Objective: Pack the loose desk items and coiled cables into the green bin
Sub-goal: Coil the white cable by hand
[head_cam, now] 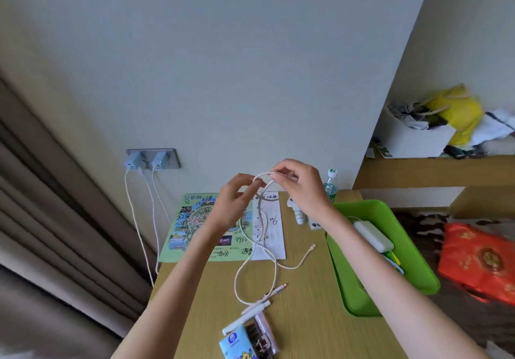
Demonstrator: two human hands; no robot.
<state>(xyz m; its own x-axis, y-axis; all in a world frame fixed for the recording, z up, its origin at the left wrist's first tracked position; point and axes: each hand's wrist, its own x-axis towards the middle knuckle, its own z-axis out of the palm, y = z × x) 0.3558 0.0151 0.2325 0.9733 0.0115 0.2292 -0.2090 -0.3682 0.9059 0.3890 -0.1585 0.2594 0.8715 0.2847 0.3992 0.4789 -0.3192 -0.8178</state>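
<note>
Nearest, a glossy blue tissue packet [236,344] lies by slim white pens [246,315] on the wood-grain tabletop [306,317]. Up from there, a thin white braided cable [264,173] trails in loose curves across the tabletop. Above it, left hand [237,199] and right hand [301,188] each take a pinching grip on the cable's raised round loop. To the right sits the smooth green bin [418,258], holding a rounded white charger [373,234]. Beyond lies a flat printed map [195,219].

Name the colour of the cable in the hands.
The cable is white; head view shows it best.
</note>
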